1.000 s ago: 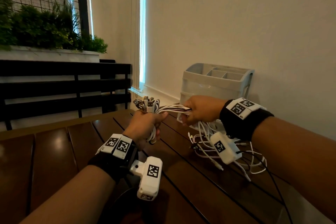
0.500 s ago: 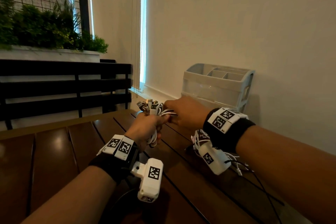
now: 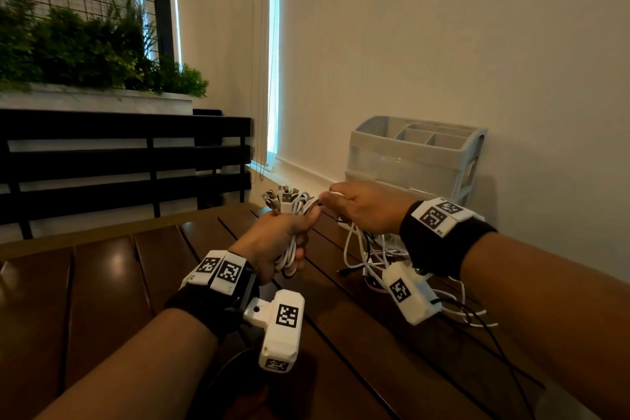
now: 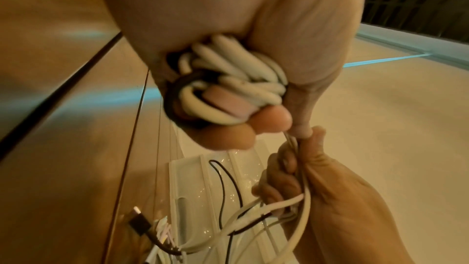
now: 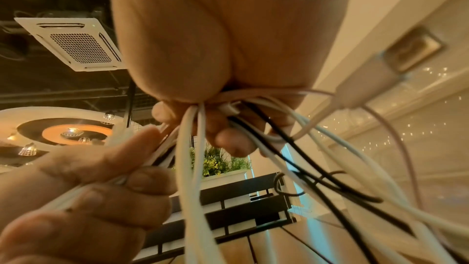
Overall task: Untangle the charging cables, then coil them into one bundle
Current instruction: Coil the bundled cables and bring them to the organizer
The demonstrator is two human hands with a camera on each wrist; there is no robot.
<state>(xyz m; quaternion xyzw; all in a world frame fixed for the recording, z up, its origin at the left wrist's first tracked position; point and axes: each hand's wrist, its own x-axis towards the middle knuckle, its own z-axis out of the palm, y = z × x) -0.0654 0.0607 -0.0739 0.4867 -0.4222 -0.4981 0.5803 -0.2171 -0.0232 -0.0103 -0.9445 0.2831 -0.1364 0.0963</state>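
Observation:
My left hand (image 3: 278, 237) grips a folded bunch of charging cables (image 3: 293, 249), mostly white with a black one, held upright above the wooden table (image 3: 102, 283). Their USB plugs (image 3: 281, 196) stick out above the fist. In the left wrist view the looped cable ends (image 4: 228, 85) bulge from that fist. My right hand (image 3: 366, 206) is closed round the trailing strands right beside the left thumb. Below it the loose cable tails (image 3: 371, 256) hang down to the table in a tangle. In the right wrist view white and black strands (image 5: 200, 168) run out of the right hand (image 5: 225, 127).
A grey plastic drawer organiser (image 3: 416, 155) stands against the wall just behind my right hand. A dark slatted bench back (image 3: 119, 160) and a planter with green plants (image 3: 85, 54) lie at the far left. Loose cable loops (image 3: 470, 314) spread on the table's right part.
My right hand has moved left along the strands, from well apart to right next to the left fist. The left hand has kept its grip on the bunch.

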